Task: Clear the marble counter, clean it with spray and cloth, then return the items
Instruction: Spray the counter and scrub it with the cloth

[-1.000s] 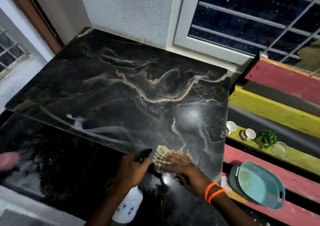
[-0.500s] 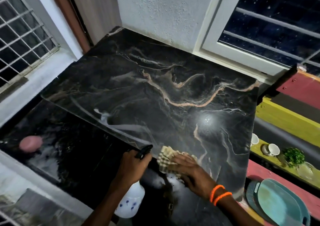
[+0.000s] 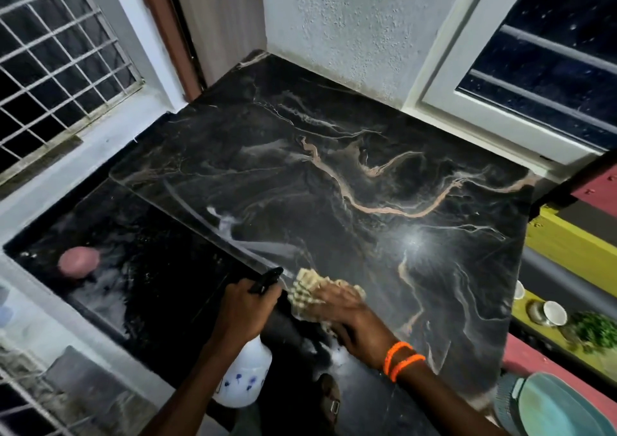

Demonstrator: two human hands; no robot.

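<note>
The black marble counter (image 3: 334, 175) with tan veins fills the middle of the view. My left hand (image 3: 242, 308) grips the black trigger head of a white spray bottle (image 3: 243, 379) at the counter's near edge, nozzle pointing across the slab. My right hand (image 3: 350, 318), with orange bands at the wrist, presses a beige checked cloth (image 3: 310, 290) flat on the near part of the counter, just right of the nozzle. A pale wet streak lies on the marble beyond the nozzle.
A pink round object (image 3: 78, 262) sits on the lower dark surface at left. On the coloured slatted bench to the right stand small white cups (image 3: 554, 313), a green plant (image 3: 594, 330) and a teal tray (image 3: 561, 409). Barred windows flank the corner.
The view has swung left, bringing more of the left window and lower surface into sight. Both hands stay at the near edge, the cloth still under the right hand.
</note>
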